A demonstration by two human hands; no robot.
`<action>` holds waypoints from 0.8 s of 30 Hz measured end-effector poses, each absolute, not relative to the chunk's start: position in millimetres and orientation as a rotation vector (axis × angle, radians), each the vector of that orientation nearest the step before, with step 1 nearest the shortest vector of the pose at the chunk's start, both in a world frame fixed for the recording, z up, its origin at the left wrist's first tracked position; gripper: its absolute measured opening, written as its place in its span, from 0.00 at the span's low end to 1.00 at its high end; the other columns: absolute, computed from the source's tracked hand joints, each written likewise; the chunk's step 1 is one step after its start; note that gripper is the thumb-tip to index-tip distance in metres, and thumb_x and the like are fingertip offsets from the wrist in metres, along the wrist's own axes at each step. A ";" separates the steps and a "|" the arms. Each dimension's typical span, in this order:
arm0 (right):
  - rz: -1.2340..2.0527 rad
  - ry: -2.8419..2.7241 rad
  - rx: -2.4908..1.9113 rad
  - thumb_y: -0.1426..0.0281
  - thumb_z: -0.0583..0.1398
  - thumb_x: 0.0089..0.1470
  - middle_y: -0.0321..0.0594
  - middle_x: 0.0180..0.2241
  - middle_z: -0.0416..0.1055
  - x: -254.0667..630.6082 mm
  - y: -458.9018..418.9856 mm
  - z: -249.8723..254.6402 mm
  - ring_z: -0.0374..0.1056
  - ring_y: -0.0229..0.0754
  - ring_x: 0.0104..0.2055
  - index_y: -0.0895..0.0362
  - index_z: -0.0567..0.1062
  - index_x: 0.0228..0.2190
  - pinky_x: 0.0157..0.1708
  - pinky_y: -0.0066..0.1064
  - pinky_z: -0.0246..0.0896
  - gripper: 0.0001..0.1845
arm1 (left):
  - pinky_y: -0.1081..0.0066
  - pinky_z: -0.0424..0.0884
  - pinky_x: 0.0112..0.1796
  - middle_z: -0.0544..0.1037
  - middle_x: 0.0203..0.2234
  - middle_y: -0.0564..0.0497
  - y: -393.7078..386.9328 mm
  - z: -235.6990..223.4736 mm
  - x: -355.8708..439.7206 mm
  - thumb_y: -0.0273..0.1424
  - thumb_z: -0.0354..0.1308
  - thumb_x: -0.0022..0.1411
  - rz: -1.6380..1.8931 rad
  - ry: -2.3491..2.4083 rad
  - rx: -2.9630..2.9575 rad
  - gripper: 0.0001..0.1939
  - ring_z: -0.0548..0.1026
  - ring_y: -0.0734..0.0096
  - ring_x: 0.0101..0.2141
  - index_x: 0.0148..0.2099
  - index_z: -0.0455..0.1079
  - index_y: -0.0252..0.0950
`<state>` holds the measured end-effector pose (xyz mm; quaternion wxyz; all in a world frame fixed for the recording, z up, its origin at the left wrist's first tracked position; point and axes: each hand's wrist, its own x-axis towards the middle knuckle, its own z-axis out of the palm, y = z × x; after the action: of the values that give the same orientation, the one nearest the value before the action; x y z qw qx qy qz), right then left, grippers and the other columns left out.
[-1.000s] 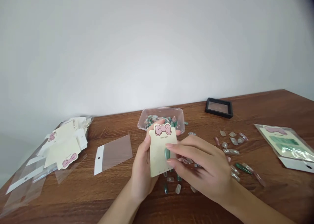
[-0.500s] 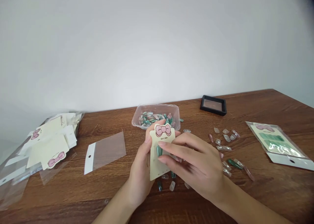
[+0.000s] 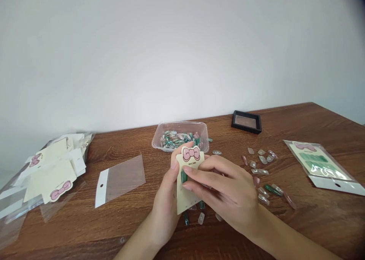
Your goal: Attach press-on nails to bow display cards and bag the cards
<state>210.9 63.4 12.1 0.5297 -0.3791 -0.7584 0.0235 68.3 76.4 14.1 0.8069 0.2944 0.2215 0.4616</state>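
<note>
My left hand [image 3: 167, 195] grips a cream display card [image 3: 186, 201] with a pink bow at its top, thumb along the card's left edge and fingers behind it. The card is held upright, tilted a little, above the table. My right hand [image 3: 230, 191] pinches a green press-on nail [image 3: 184, 176] between thumb and forefinger against the front of the card, near its left side. Whether the nail is stuck to the card I cannot tell. Below the card lie loose nails, among them a dark green nail [image 3: 186, 217] and a clear nail [image 3: 201, 218].
A clear plastic tub [image 3: 156, 140] of mixed nails stands behind my hands. On the left are an empty clear bag [image 3: 125, 176] and a pile of cards [image 3: 51, 176]. To the right lie scattered nails [image 3: 260, 172], a black frame [image 3: 235, 127] and a bagged card [image 3: 322, 163].
The view has shifted slightly. Both hands keep the card and the green nail in nearly the same hold; the card sits marginally lower and to the right in view.
</note>
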 end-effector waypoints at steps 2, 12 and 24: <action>0.066 -1.814 -0.917 0.73 0.66 0.59 0.39 0.29 0.75 210.7 63.2 12.1 0.69 0.36 0.28 0.57 0.82 0.42 0.27 0.28 0.66 0.09 | 0.58 0.61 0.61 0.78 0.54 0.48 76.8 12.4 68.3 0.43 0.49 0.72 0.987 0.478 0.627 0.25 0.69 0.55 0.61 0.67 0.63 0.42; 0.096 -1.799 -0.971 0.74 0.63 0.61 0.38 0.27 0.73 207.6 64.5 12.4 0.68 0.35 0.27 0.56 0.81 0.32 0.26 0.28 0.65 0.05 | 0.56 0.57 0.63 0.74 0.60 0.47 76.8 15.0 62.3 0.38 0.57 0.69 0.886 0.566 0.766 0.33 0.63 0.52 0.64 0.72 0.53 0.45; -0.011 -1.831 -0.944 0.73 0.63 0.61 0.38 0.30 0.76 208.1 65.1 10.4 0.71 0.38 0.30 0.56 0.76 0.47 0.29 0.29 0.69 0.12 | 0.55 0.64 0.60 0.76 0.57 0.47 76.9 18.4 58.9 0.34 0.63 0.64 0.885 0.565 0.771 0.37 0.68 0.47 0.61 0.72 0.56 0.47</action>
<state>208.1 65.1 10.4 0.5147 -0.3927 -0.7621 -0.0045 58.9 76.9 18.4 0.7953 0.3590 0.2629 0.4117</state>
